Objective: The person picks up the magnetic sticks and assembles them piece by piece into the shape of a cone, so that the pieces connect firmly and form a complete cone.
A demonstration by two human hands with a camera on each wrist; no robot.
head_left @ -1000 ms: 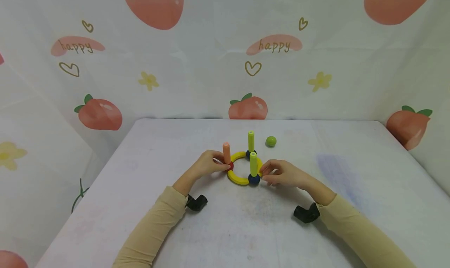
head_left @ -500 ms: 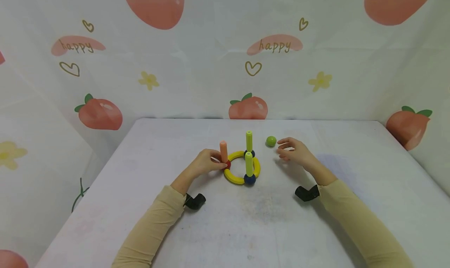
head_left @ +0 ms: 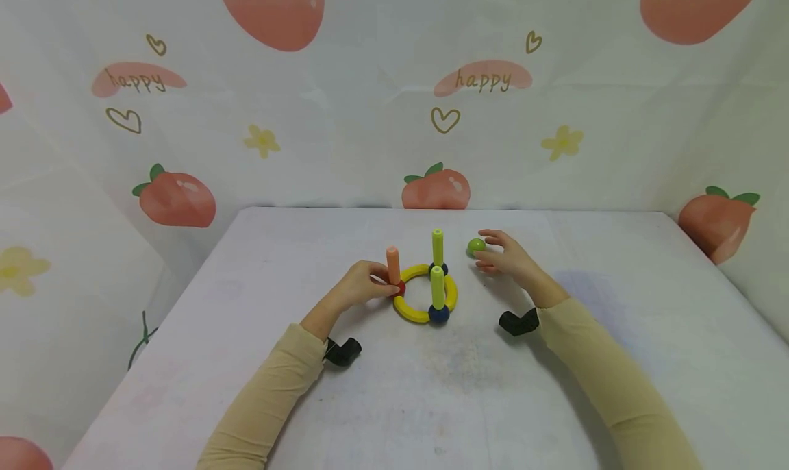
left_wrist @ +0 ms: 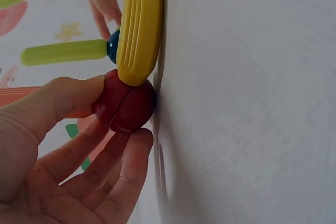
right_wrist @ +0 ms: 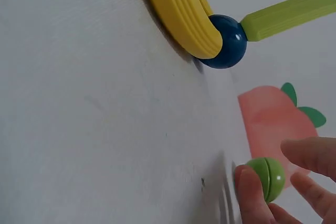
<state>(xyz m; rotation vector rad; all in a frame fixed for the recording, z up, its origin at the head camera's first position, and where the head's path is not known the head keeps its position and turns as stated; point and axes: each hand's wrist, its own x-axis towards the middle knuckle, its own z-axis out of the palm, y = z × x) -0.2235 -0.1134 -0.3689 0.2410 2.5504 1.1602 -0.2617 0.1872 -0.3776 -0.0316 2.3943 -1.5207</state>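
A ring of curved yellow pieces (head_left: 409, 312) lies on the table, joined by a red ball (left_wrist: 128, 106) and two dark blue balls (head_left: 439, 314). An orange stick (head_left: 392, 264) rises from the red ball, and light green sticks (head_left: 437, 288) stand upright on the blue ones. My left hand (head_left: 365, 282) pinches the red ball between thumb and fingers. Beyond the ring, on the right, sits a loose green ball (head_left: 476, 246) with a groove. My right hand (head_left: 508, 256) reaches around it, fingers spread; the thumb overlaps the ball in the right wrist view, contact unclear.
The white table (head_left: 370, 401) ends at a cloth backdrop (head_left: 345, 114) printed with peaches. Black angled pieces (head_left: 343, 352) sit at both wrists.
My right hand has left the ring and moved back to the green ball. The ring shifted slightly left, with my left hand still holding its red ball.
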